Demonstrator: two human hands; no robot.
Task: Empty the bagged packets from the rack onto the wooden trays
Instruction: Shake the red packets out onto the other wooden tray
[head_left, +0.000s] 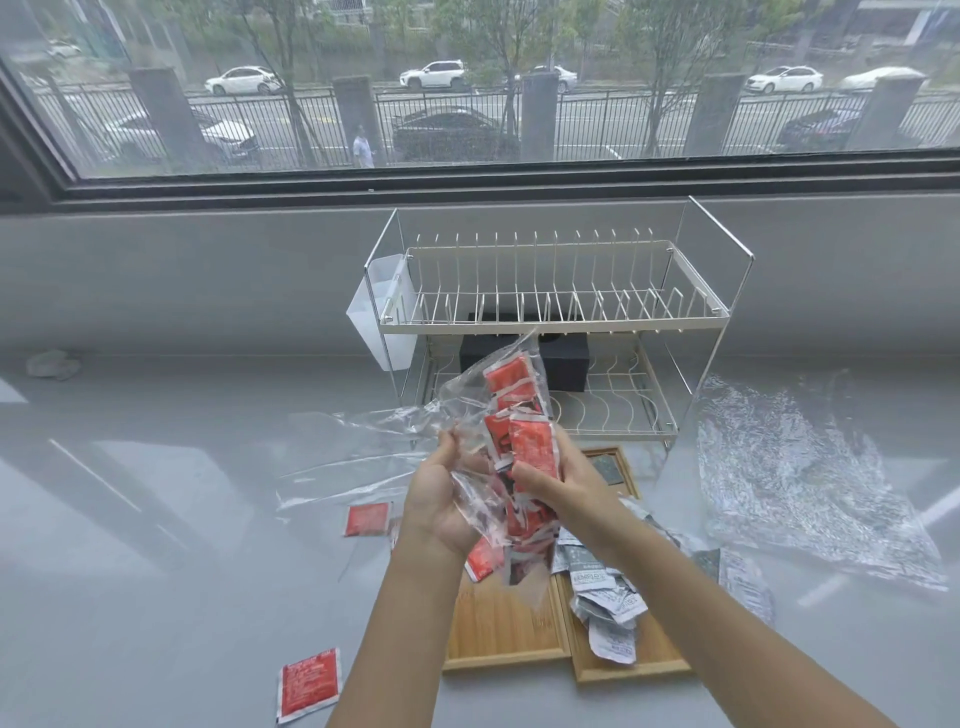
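Two hands — left hand (441, 499) and right hand (556, 478) — fingers closed on a clear bag (498, 415) of red packets (532, 447), held above the wooden trays (498, 629) before the rack (550, 312). Likely light, limp, slippery film — best gripped at a bottom corner.

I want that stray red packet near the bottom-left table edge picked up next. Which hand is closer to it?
Left. The left hand grips the clear bag above and right of that red packet; the right hand holds the bag farther right, over the wooden trays.
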